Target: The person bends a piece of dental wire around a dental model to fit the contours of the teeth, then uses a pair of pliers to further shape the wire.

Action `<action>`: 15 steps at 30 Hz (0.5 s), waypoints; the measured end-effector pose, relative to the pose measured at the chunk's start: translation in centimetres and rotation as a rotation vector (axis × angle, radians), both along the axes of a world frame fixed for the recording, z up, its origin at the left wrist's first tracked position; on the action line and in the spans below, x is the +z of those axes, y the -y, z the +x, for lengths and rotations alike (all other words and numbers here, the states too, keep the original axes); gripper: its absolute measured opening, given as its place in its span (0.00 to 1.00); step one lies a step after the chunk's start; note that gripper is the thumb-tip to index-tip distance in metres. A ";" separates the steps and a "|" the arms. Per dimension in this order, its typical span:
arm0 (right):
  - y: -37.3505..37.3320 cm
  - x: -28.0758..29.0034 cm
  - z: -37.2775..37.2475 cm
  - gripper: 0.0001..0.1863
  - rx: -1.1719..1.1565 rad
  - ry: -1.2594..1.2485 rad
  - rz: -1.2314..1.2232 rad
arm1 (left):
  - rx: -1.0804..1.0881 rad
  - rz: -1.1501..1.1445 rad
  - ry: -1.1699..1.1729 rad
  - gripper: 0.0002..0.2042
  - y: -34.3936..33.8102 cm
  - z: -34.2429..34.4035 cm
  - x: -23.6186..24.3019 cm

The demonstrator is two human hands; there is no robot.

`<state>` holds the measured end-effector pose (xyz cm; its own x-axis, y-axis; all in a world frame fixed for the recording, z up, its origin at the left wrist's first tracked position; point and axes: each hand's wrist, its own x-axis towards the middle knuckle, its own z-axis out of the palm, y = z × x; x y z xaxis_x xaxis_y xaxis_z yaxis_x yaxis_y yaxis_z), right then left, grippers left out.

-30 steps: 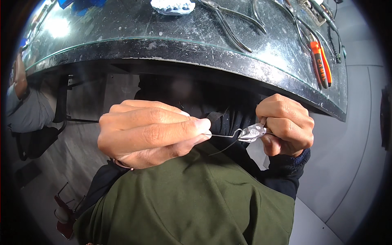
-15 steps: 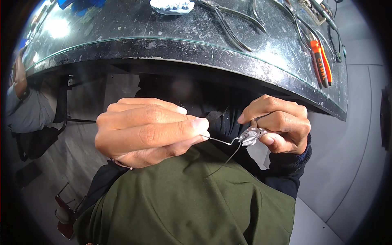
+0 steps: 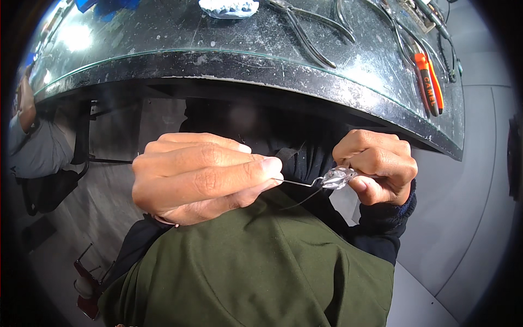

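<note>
Over my lap, my left hand (image 3: 210,177) pinches a thin metal wire (image 3: 297,182) between thumb and fingertips. The wire runs to the right and has a small bend near its far end. Closed around a pair of pliers, my right hand (image 3: 377,168) hides their handles; only the shiny silver head of the pliers (image 3: 338,178) shows. That head meets the wire at its bend. From the same spot a darker length of wire (image 3: 301,201) slants down to the left, above the green cloth on my lap (image 3: 245,267).
The glass-topped workbench (image 3: 180,41) lies ahead, its dark front edge just beyond my hands. On it are a pale blue-white dental cast (image 3: 229,7), steel pliers (image 3: 308,41) and orange-handled pliers (image 3: 427,84). Another person's arm (image 3: 27,101) shows at the far left.
Both hands have shifted slightly to the right. The pliers' head has turned a little, and the slanting dark length of wire now lies flatter and farther left.
</note>
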<state>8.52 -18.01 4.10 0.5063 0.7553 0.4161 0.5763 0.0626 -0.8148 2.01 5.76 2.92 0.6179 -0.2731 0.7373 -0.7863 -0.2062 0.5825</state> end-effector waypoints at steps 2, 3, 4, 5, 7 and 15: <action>0.0 -0.2 0.2 0.08 -0.004 0.010 0.018 | -0.002 -0.006 -0.008 0.05 0.2 0.0 0.1; -0.1 -0.2 0.2 0.08 -0.006 0.020 0.036 | -0.003 -0.011 -0.015 0.05 0.2 0.0 0.1; -0.1 -0.2 0.2 0.08 -0.006 0.020 0.036 | -0.003 -0.011 -0.015 0.05 0.2 0.1 0.0; 0.0 -0.2 0.1 0.07 -0.019 0.011 0.024 | -0.009 -0.007 -0.010 0.05 0.1 0.2 0.0; 0.0 -0.2 0.2 0.07 -0.033 0.002 0.012 | -0.016 -0.002 -0.006 0.05 0.1 0.2 0.0; 1.6 2.7 1.8 0.06 -0.600 0.443 -0.393 | 0.123 -0.166 -0.077 0.05 0.7 -0.1 -0.6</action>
